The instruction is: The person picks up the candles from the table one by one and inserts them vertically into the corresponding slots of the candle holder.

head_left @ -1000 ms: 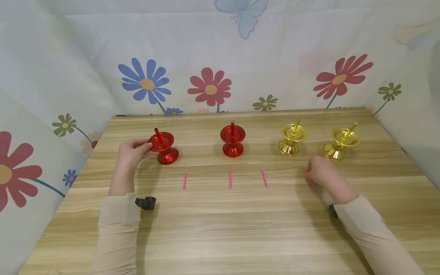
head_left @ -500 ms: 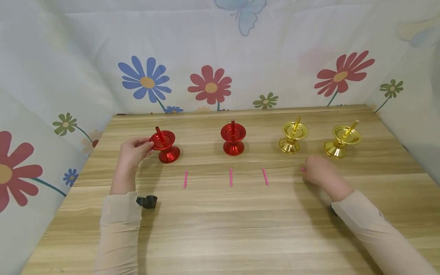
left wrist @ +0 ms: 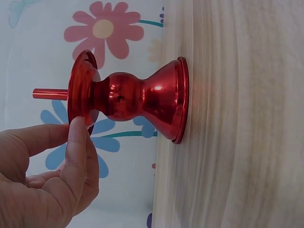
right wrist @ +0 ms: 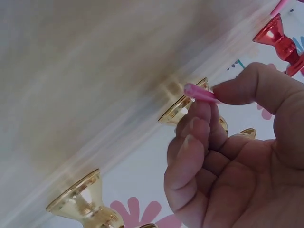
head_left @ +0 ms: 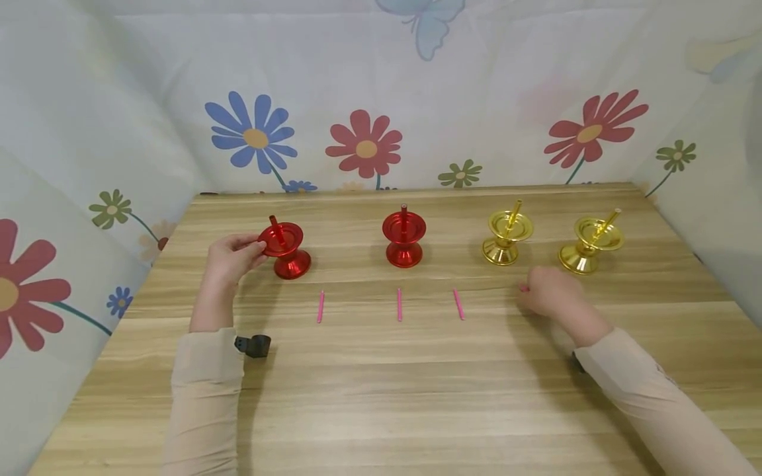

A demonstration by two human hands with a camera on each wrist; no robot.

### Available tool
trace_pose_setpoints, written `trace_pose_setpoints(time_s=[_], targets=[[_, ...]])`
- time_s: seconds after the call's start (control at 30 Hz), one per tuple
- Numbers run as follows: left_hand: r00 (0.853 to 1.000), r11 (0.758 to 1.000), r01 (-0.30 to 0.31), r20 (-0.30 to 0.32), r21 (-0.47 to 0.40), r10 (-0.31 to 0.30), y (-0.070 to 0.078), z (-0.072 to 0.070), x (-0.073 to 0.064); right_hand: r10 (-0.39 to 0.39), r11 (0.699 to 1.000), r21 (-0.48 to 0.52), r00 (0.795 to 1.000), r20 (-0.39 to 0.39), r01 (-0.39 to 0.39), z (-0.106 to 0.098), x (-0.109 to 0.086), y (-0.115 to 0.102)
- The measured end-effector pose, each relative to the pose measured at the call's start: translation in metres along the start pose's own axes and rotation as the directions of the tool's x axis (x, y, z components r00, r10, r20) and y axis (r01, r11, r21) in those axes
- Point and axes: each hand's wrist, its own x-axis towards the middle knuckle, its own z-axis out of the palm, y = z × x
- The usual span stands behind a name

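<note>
My left hand (head_left: 233,261) pinches the dish rim of the leftmost red candle holder (left wrist: 126,97), thumb and fingers on opposite faces of the rim. That holder stands upright on its flared base, a thin tube rising from its dish. My right hand (head_left: 553,292) pinches a slim pink candle (right wrist: 202,93) between thumb and fingertips; most of it is hidden by the hand in the head view. Beyond that hand stand two gold candle holders, one to the left (head_left: 501,252) and one at the far right (head_left: 579,259).
A second red candle holder (head_left: 404,254) stands mid-table at the back. Three more pink candles lie in a row on the wooden table (head_left: 381,396): one left (head_left: 321,307), one central (head_left: 399,305) and one right (head_left: 459,304). A flower-printed curtain (head_left: 500,79) hangs behind.
The right hand has gathered the fourth pink candle from the table into its fingers, shifting slightly left. The left hand keeps its pinch on the red candle holder.
</note>
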Motion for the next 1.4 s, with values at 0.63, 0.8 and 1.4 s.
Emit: trace_pose_setpoints(time_s=[0.63, 0.8, 1.4], targets=[[1.000, 1.000, -0.010, 0.004, -0.005, 0.010, -0.002, 0.000, 0.001, -0.085, 0.992, 0.083, 0.984, -0.159, 0.100, -0.006, -0.008, -0.020], [1.000, 1.000, -0.016, 0.001, -0.008, 0.016, -0.003, 0.000, 0.000, -0.137, 0.975, 0.128, 0.942, -0.306, 0.183, -0.004, -0.009, -0.025], [1.000, 1.000, -0.011, 0.006, -0.013, 0.011, -0.002, 0.000, 0.001, -0.151, 0.940, 0.184, 0.834, -0.531, 0.287, -0.004, -0.006, -0.047]])
